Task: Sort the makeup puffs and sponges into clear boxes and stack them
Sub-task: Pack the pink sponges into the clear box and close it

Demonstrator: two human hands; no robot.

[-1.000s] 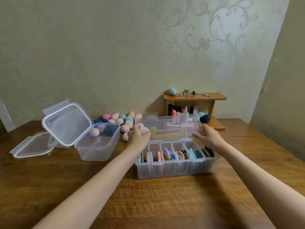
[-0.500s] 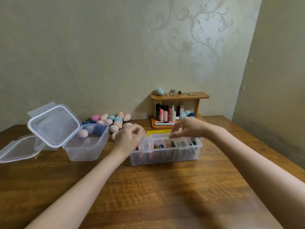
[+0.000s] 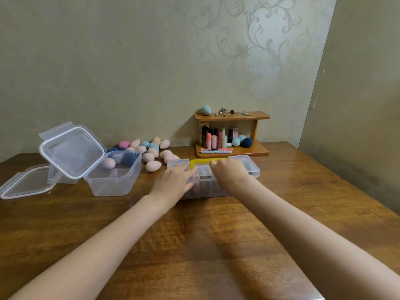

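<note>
A clear divided box (image 3: 249, 169) with a yellow handle (image 3: 195, 162) in its lid lies in the middle of the table, and the lid is down. My left hand (image 3: 173, 180) rests flat on the lid's left part, fingers straight. On the middle of the lid, my right hand (image 3: 230, 172) presses palm down. The puffs inside show only dimly through the front wall. To the left stands an open clear box (image 3: 112, 182) holding a pink sponge (image 3: 108, 163) and a navy sponge (image 3: 129, 159). Several loose egg-shaped sponges (image 3: 151, 152) lie behind the two boxes.
The open box's lid (image 3: 72, 151) leans against its left side. A second lid (image 3: 26, 182) lies flat at the far left. A small wooden shelf (image 3: 232, 148) with lipsticks, sponges and trinkets stands against the wall.
The divided box's lid has come down from upright to shut. Both hands followed it down and now lie on top of it. The camera view has drawn back slightly.
</note>
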